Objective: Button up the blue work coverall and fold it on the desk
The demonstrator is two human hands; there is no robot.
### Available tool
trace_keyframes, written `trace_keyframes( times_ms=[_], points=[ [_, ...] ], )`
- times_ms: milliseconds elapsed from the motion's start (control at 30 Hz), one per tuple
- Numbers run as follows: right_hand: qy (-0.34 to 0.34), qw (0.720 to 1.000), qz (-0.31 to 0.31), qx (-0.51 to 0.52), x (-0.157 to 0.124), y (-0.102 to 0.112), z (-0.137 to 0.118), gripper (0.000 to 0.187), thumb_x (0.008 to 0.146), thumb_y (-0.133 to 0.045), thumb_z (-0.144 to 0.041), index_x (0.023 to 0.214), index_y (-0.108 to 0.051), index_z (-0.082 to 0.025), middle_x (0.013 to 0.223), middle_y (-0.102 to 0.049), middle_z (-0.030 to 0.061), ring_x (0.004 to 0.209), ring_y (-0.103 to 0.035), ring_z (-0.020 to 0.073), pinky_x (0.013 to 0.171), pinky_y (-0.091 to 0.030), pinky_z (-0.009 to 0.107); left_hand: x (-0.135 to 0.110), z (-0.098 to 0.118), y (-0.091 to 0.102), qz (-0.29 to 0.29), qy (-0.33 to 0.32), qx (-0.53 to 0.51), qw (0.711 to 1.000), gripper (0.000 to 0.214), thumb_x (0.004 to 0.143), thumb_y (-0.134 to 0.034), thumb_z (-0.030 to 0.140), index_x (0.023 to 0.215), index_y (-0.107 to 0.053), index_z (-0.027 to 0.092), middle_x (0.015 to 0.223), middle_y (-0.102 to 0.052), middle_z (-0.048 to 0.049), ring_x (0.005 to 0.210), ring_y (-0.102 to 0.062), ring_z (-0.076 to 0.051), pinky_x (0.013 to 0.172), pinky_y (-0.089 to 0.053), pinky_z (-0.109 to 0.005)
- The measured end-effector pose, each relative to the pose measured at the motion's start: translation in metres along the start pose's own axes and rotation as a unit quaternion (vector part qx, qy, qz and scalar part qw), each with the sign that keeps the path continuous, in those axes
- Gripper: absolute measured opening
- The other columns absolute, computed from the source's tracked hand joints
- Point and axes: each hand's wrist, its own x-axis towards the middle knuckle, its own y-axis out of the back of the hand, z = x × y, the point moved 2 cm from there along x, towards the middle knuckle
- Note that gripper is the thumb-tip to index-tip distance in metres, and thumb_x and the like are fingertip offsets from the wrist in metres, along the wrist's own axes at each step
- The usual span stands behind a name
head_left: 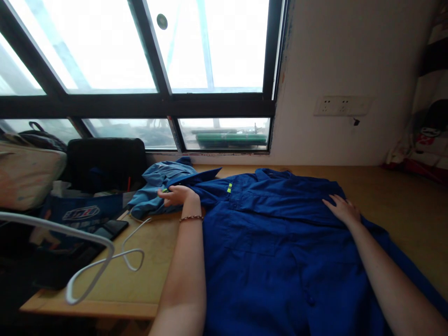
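A dark blue work jacket [259, 224] with a small yellow-green strip lies spread over the wooden table. My left hand [178, 195] is closed on the jacket's sleeve [203, 176] at the left, lifting part of it; a bit of yellow-green shows by the fingers. Flat on the upper right of the jacket rests my right hand [343, 210], fingers apart. Behind my left hand is a crumpled lighter blue garment [154, 179]. The jacket's lower part runs out of view at the bottom.
A white cable [131, 261] loops over the table's [154, 275] left side. Left of it are a blue printed bag [80, 210], a black case [107, 163] and a pale bag [30, 175]. A window and a wall with a socket panel [343, 106] stand behind.
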Motion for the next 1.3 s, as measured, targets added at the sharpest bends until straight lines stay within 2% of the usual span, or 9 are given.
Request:
trace_keyframes(
  times_ms=[233,400,567,767,900,1000,1067,1167,1300],
  points=[
    [-0.001,1.0,0.003,-0.005,0.0,-0.001,0.0,0.07,0.073,-0.023,-0.071,0.127,-0.04,-0.031,0.137,-0.031,-0.0015,0.118,-0.032,0.0328,0.096,-0.027,0.052,-0.03,0.011,0.008,-0.089,-0.456,0.202,0.862,0.046,0.067,-0.047,0.01,0.113,-0.044,0.015,0.124,-0.039,-0.0161,0.124,-0.025,-0.031,0.098,-0.019,-0.053],
    [-0.004,1.0,0.002,-0.005,0.001,0.0,0.0,0.069,0.073,-0.023,-0.071,0.127,-0.04,-0.031,0.137,-0.032,-0.0011,0.119,-0.031,0.0336,0.095,-0.026,0.054,-0.023,-0.007,-0.01,-0.148,-0.336,0.291,0.883,0.032,0.066,-0.051,0.017,0.098,-0.054,0.011,0.095,-0.058,-0.0195,0.097,-0.052,-0.033,0.081,-0.036,-0.05],
    [-0.008,1.0,0.012,-0.002,-0.003,0.0,-0.001,0.067,0.073,-0.027,-0.07,0.125,-0.042,-0.031,0.136,-0.034,-0.0014,0.119,-0.029,0.0346,0.096,-0.024,0.055,-0.001,-0.009,-0.022,-0.228,-0.158,0.101,0.955,0.026,0.071,-0.05,0.028,0.086,-0.061,0.009,0.091,-0.061,-0.0197,0.092,-0.056,-0.032,0.078,-0.041,-0.045],
    [0.052,0.982,0.119,0.138,-0.01,0.025,-0.027,0.052,0.078,-0.038,-0.049,0.112,-0.055,-0.013,0.13,-0.041,0.0113,0.125,-0.023,0.0311,0.104,-0.016,0.047,-0.042,0.044,-0.021,-0.264,-0.201,-0.153,0.931,0.041,0.085,-0.025,0.029,0.103,-0.055,0.008,0.095,-0.061,-0.0081,0.084,-0.057,-0.015,0.074,-0.045,-0.025],
    [0.021,0.895,-0.044,0.444,-0.021,0.041,-0.059,0.056,0.079,-0.033,-0.056,0.108,-0.054,-0.013,0.113,-0.055,0.016,0.109,-0.047,0.0306,0.093,-0.034,0.048,-0.135,0.071,0.014,-0.471,-0.383,-0.144,0.782,0.034,0.08,-0.042,0.032,0.101,-0.058,0.01,0.085,-0.062,-0.0049,0.082,-0.056,-0.016,0.072,-0.044,-0.024],
    [0.019,0.736,-0.205,0.645,-0.031,0.048,-0.076,0.072,0.077,-0.016,-0.068,0.112,-0.048,-0.014,0.106,-0.058,0.0178,0.096,-0.056,0.0293,0.081,-0.044,0.05,-0.2,0.067,0.041,-0.7,-0.485,-0.034,0.523,0.051,0.068,-0.061,0.037,0.113,-0.053,0.013,0.086,-0.063,-0.004,0.079,-0.057,-0.015,0.068,-0.045,-0.022],
    [0.0,0.603,-0.258,0.755,-0.034,0.051,-0.078,0.076,0.073,-0.013,-0.073,0.109,-0.048,-0.016,0.104,-0.058,0.0179,0.093,-0.058,0.0294,0.078,-0.044,0.052,-0.216,0.059,0.046,-0.762,-0.498,0.013,0.413,0.053,0.068,-0.062,0.038,0.116,-0.052,0.016,0.09,-0.063,-0.004,0.078,-0.058,-0.014,0.068,-0.045,-0.022],
    [-0.047,0.514,-0.242,0.821,-0.031,0.052,-0.067,0.067,0.072,-0.023,-0.073,0.1,-0.051,-0.018,0.096,-0.06,0.0154,0.089,-0.059,0.0284,0.077,-0.046,0.051,-0.197,0.049,0.026,-0.689,-0.529,0.056,0.492,0.041,0.076,-0.055,0.032,0.114,-0.054,0.018,0.092,-0.063,-0.005,0.08,-0.058,-0.015,0.072,-0.045,-0.024],
    [-0.134,0.515,-0.202,0.822,-0.022,0.041,-0.057,0.034,0.077,-0.049,-0.049,0.093,-0.051,-0.019,0.083,-0.061,0.0093,0.082,-0.061,0.0222,0.076,-0.05,0.041,-0.146,0.026,-0.014,-0.55,-0.554,0.184,0.597,0.036,0.073,-0.051,0.01,0.107,-0.059,0.018,0.097,-0.063,-0.0078,0.09,-0.056,-0.019,0.081,-0.042,-0.028]
  ],
)
